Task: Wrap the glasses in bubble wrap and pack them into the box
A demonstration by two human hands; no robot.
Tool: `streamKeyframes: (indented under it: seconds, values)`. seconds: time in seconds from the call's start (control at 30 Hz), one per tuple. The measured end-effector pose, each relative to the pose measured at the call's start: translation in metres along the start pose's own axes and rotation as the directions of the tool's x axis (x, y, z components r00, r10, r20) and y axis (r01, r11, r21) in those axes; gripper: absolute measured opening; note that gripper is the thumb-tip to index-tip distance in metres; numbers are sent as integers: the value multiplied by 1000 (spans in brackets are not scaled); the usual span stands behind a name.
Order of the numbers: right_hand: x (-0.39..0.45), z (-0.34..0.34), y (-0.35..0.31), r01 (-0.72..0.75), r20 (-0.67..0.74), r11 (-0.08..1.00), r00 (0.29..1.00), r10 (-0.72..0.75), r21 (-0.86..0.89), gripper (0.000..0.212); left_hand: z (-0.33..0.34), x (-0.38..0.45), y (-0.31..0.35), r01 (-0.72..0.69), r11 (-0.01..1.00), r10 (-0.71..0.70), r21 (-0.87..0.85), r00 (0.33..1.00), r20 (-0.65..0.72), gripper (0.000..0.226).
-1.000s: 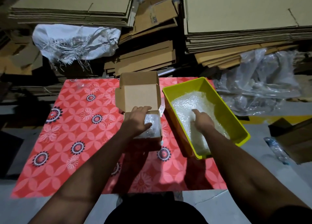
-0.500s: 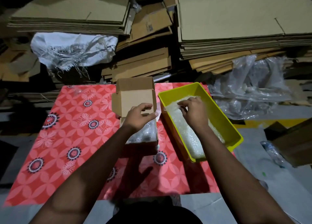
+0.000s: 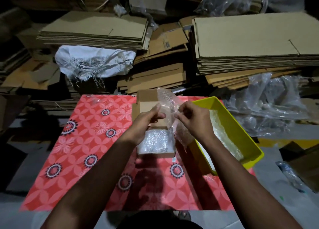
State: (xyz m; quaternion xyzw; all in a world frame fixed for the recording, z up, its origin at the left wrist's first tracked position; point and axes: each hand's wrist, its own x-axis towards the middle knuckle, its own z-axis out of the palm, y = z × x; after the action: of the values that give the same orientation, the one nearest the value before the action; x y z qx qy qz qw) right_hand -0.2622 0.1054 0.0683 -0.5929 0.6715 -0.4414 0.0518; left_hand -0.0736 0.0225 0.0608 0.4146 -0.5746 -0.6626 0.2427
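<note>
Both hands are pinching one loose sheet of bubble wrap (image 3: 166, 108) in mid-air: the left hand (image 3: 146, 120) nips its near edge between thumb and fingers, the right hand (image 3: 191, 120) nips the other side, and the sheet stands up between them, its tail hanging down toward the box.

Widest thing in play is the red flowered mat (image 3: 82, 142), spread under everything. On it at three o'clock sits the yellow plastic tub (image 3: 241, 133), with more bubble wrap (image 3: 222, 132) lying along its floor. Dead centre, directly below the hands, is the small cardboard box (image 3: 155, 152), lid flap standing open at twelve o'clock. Inside it lies a bubble-wrapped bundle (image 3: 156, 140), presumably the glasses, though the wrap hides what is in there.

By the look of it, this sheet is heading in as padding on top, so the job seems well along.

What could go wrong? That box is already nearly full; a bunched-up sheet would leave the lid refusing to close, and pressing hard to force it could stress the glasses beneath. The hanging tail could also catch the box rim and drag the light box across the mat.
</note>
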Motion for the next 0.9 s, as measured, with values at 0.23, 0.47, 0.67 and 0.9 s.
streamKeyframes:
  seconds: [0.23,0.47,0.67,0.9]
  values:
    - [3,18,-10,112,98,994,989,-111,-10,9,-29,-8,1,-66,996,57,-58,987,-148,62]
    - [-2,27,-21,47,85,994,995,-56,102,18,-43,-12,2,-177,983,173,-48,983,-65,19]
    - [-16,54,7,-788,513,341,600,614,513,80,-65,-14,8,-188,962,166,-198,979,-121,14]
    - [-16,72,-22,-847,820,-18,509,264,531,49,-96,-22,7,-160,970,125,-182,973,-192,10]
